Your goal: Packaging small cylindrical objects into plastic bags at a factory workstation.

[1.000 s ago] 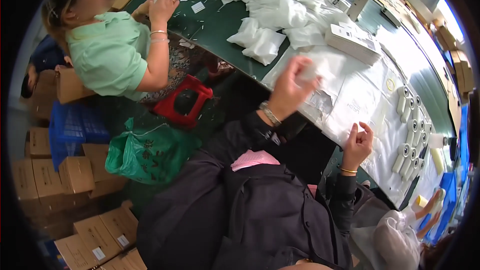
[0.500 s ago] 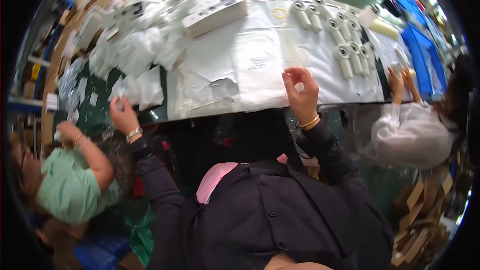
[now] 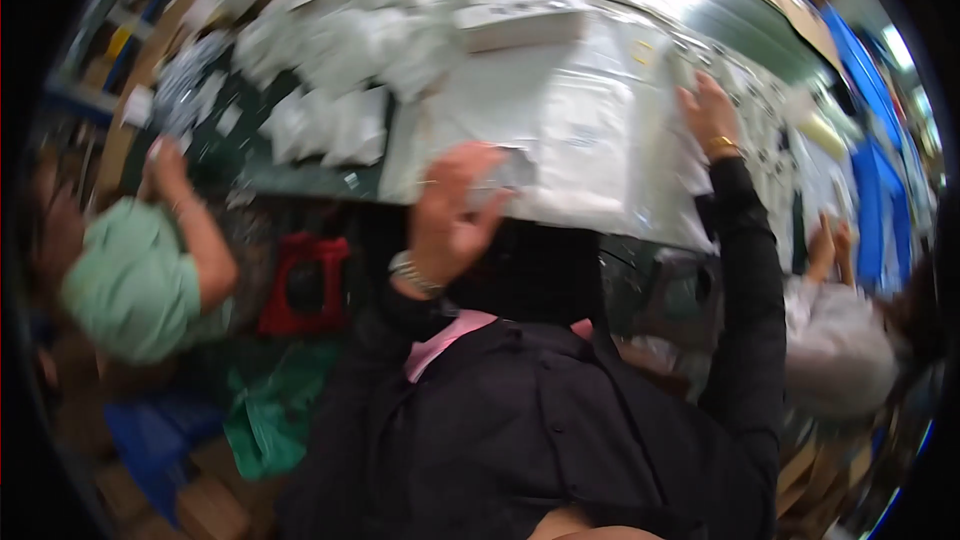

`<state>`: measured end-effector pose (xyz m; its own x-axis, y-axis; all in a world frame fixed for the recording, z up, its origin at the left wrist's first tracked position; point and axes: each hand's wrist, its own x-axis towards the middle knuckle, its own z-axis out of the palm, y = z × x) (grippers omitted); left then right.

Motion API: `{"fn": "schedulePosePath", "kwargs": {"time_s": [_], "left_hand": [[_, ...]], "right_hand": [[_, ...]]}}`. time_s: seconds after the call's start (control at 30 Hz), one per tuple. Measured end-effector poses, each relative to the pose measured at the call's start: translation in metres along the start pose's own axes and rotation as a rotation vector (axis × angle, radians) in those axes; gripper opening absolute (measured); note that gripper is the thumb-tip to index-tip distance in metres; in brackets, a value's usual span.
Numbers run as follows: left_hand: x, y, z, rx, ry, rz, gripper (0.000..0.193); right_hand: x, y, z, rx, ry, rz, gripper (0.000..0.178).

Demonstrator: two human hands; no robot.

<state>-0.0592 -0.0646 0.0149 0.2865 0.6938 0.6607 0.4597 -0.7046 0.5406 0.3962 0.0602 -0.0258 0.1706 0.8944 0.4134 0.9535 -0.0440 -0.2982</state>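
My left hand (image 3: 452,215) hovers above the near edge of the table, its thumb and fingers apart and nothing seen in them. Just right of it lies a stack of flat white plastic bags (image 3: 585,145). My right hand (image 3: 712,115) reaches forward past the stack with fingers stretched out. It is nearest to several pale handheld devices with round heads (image 3: 745,90), smeared by motion. Whether its fingertips touch one of them is hard to see. Two yellow rings (image 3: 642,52) lie beyond the bags.
White wrapped packages (image 3: 370,45) are heaped at the back left, beside a long white box (image 3: 525,22). At left a co-worker in green (image 3: 140,275) sits; another in white (image 3: 840,340) works at right. Blue bins (image 3: 872,200) line the right side. A red stool (image 3: 308,285) stands below the table.
My left hand has left the wrapped packages at left and moved right, its fingers spreading. My right hand has gone forward and right, its pinch opened. The whole view has turned.
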Motion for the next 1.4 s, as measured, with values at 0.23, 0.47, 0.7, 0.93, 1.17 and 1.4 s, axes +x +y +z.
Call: {"fn": "schedulePosePath", "kwargs": {"time_s": [0.23, 0.47, 0.7, 0.93, 1.17, 1.4], "left_hand": [[-0.021, 0.001, 0.058, -0.065, -0.08, 0.114, 0.024], [-0.013, 0.016, 0.048, -0.408, -0.031, -0.268, 0.031], [0.012, 0.042, 0.027, -1.543, -0.347, -1.04, 0.051], [-0.009, 0.033, 0.041, -1.676, -0.44, -0.944, 0.049], [-0.016, 0.054, 0.061, -1.42, -0.155, -0.694, 0.055], [-0.025, 0.05, 0.081, -1.181, -0.075, -0.582, 0.055]], "right_hand": [[0.029, 0.1, 0.027, -0.043, -0.017, -0.04, 0.054], [-0.031, -0.037, -0.049, 0.829, -0.117, 0.375, 0.041], [-0.124, -0.143, -0.113, 1.099, -0.555, 0.014, 0.037], [-0.153, -0.174, -0.111, 1.052, -0.508, -0.017, 0.036], [-0.184, -0.206, -0.099, 0.511, -0.072, -0.458, 0.05], [-0.202, -0.223, -0.088, 0.5, -0.007, -0.353, 0.046]]}}
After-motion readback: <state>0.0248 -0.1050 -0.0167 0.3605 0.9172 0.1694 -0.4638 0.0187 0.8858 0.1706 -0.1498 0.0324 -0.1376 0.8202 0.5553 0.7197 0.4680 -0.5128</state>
